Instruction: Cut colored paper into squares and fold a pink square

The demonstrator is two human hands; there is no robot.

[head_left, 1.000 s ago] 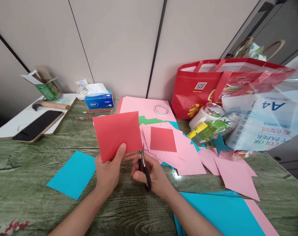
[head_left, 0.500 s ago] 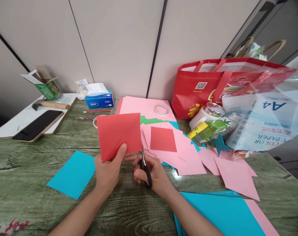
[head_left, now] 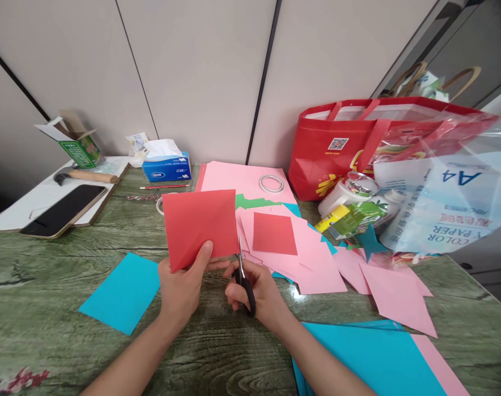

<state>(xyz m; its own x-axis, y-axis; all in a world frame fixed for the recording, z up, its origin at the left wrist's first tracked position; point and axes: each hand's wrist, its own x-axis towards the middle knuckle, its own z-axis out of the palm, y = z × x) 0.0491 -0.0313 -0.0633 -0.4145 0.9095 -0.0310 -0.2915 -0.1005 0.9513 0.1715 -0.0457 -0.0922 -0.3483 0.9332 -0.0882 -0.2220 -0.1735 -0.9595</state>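
A square of red paper [head_left: 201, 223] is raised above the table, pinched along its lower edge by my left hand [head_left: 184, 286], thumb on the near face. My right hand [head_left: 254, 289] grips a pair of scissors [head_left: 244, 280] with black handles, its fingers in the loops. The blades point upward just beside the paper's lower right corner and look closed or nearly so. Behind them, a second red square [head_left: 274, 234] lies on a spread of pink sheets [head_left: 316, 275]. To the left of my left hand rests a blue square [head_left: 124, 294] of paper.
Blue sheets [head_left: 366, 357] lie at the front right. A red bag [head_left: 320, 148], a glue stick [head_left: 332, 218] and a plastic A4 paper wrapper [head_left: 452, 203] stand at the right. Leftward are a tissue box [head_left: 167, 166], a phone [head_left: 64, 210] and a hammer [head_left: 89, 176].
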